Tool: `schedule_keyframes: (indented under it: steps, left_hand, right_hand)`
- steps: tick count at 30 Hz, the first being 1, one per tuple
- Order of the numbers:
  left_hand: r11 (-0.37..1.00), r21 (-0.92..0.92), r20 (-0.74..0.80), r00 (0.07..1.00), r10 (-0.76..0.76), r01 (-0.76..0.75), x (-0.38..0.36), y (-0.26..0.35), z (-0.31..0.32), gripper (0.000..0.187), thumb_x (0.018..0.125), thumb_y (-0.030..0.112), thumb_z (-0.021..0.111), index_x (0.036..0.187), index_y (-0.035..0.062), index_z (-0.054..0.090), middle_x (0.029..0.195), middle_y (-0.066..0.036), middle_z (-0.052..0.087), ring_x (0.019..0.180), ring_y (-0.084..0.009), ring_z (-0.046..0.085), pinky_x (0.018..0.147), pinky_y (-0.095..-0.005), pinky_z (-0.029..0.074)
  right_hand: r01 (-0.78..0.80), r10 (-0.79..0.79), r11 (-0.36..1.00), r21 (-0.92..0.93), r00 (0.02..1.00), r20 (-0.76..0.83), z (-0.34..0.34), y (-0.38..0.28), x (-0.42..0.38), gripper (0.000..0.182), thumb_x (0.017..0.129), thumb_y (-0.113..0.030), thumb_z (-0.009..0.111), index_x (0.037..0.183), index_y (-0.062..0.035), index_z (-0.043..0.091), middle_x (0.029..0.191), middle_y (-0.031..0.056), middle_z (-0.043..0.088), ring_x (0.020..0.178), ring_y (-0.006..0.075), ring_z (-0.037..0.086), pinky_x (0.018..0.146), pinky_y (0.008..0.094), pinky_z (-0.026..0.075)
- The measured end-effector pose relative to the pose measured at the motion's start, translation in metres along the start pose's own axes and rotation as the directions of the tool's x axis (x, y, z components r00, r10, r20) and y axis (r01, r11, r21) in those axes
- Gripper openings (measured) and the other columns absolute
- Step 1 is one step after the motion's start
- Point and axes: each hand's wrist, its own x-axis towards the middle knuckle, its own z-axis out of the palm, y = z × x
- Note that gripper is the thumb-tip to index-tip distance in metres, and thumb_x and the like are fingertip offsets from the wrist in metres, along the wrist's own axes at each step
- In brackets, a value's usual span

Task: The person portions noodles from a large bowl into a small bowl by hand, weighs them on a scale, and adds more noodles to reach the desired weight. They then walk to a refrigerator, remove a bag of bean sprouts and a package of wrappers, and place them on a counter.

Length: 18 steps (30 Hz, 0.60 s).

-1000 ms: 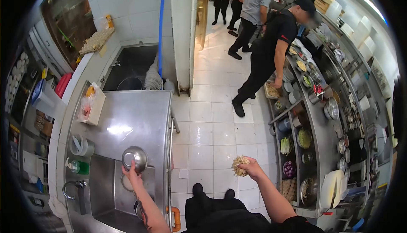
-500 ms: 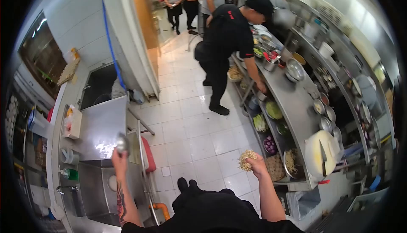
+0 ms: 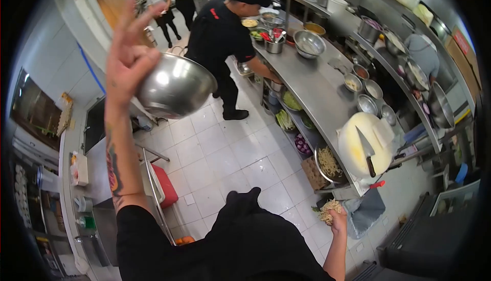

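My left hand point(image 3: 127, 63), raised high at the left, grips a shiny metal bowl point(image 3: 176, 86) by its edge, some fingers stretched upward. The bowl is tilted, and its inside is hidden from me. Low on the right, my right hand point(image 3: 338, 221) is closed around a bunch of pale bean sprouts point(image 3: 327, 211), some strands sticking out. Beyond it, on the lower shelf, a wide bowl holds similar sprouts point(image 3: 329, 163). Above that shelf, a knife point(image 3: 366, 152) lies on a round white cutting board point(image 3: 351, 137) at the counter's near end.
A co-worker in black point(image 3: 217, 40) reaches under the steel counter point(image 3: 327, 84). Bowls of food and red onions point(image 3: 303, 144) line the counter and shelves. A bin with a plastic liner point(image 3: 365, 212) stands near my right hand. At left are a sink counter and red container point(image 3: 164, 184).
My left hand has risen with the metal bowl, from over the sink to high in view. My right hand has shifted right and lower, still holding the sprouts. My view has turned right.
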Motion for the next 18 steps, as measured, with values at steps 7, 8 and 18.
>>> schedule_keyframes:
  steps: [7, 8, 18]
  left_hand:
    - [0.982, -0.176, 0.073, 0.994, 0.076, -0.062, 0.059, -0.026, 0.028, 0.092, 0.086, 0.001, 0.063, 0.161, 0.0092, 0.010, 0.155, -0.037, 0.026, 0.053, 0.0019, 0.048, 0.049, -0.0154, 0.041]
    - [0.987, -0.151, 0.084, 0.994, 0.068, -0.055, 0.064, -0.035, 0.031, 0.092, 0.086, 0.001, 0.063, 0.161, 0.0092, 0.010, 0.155, -0.037, 0.027, 0.053, 0.0022, 0.046, 0.048, -0.0152, 0.040]
    - [0.970, 0.157, 0.326, 0.917, -0.230, 0.188, 0.048, -0.242, 0.146, 0.032, 0.090, 0.012, 0.072, 0.120, 0.0005, 0.068, 0.089, 0.000, 0.066, 0.076, -0.0029, 0.055, 0.068, -0.0203, 0.044]
  right_hand:
    - [-0.018, 0.024, 0.998, 0.055, 0.994, -0.110, -0.030, 0.014, 0.008, 0.027, 0.079, 0.002, 0.061, 0.106, -0.0002, 0.061, 0.090, 0.0108, 0.069, 0.065, 0.0205, 0.068, 0.042, 0.0313, 0.051]
    - [-0.022, 0.027, 0.999, 0.047, 0.993, -0.117, -0.032, 0.015, 0.014, 0.029, 0.080, 0.002, 0.059, 0.109, 0.0001, 0.061, 0.092, 0.0112, 0.069, 0.065, 0.0207, 0.068, 0.043, 0.0312, 0.051]
    - [0.052, -0.046, 0.998, 0.029, 0.982, -0.185, -0.004, -0.061, 0.059, 0.038, 0.076, 0.007, 0.060, 0.114, 0.0043, 0.064, 0.100, 0.0104, 0.070, 0.088, 0.0215, 0.069, 0.081, 0.0338, 0.056]
